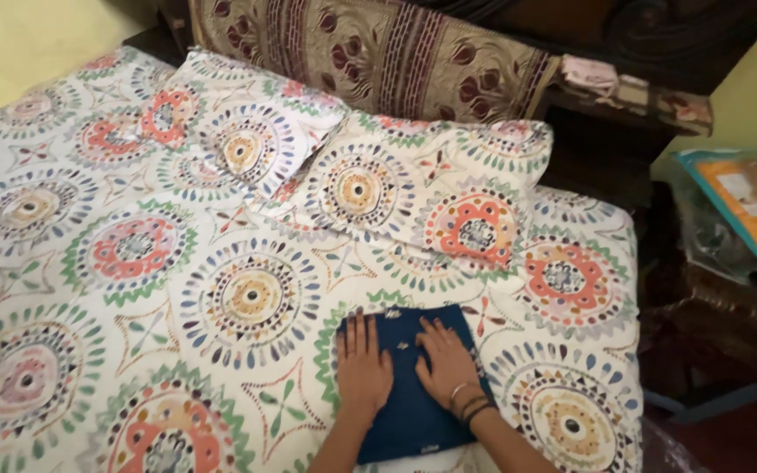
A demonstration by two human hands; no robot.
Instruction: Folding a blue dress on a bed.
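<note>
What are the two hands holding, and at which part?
Nothing is gripped: left hand and right hand press flat on top of the folded dark blue cloth.

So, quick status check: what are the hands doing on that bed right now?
Left hand and right hand flat, palms down, on folded navy cloth. Cloth lies on patterned bedsheet. Two pillows beyond, clear of hands.

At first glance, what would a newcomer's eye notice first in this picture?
First, the bedsheet with large colourful circle patterns, covering the whole bed. Next, the dark blue folded cloth near the bottom edge, with the left hand and right hand pressed flat on it. Two matching pillows lie at the headboard.
</note>
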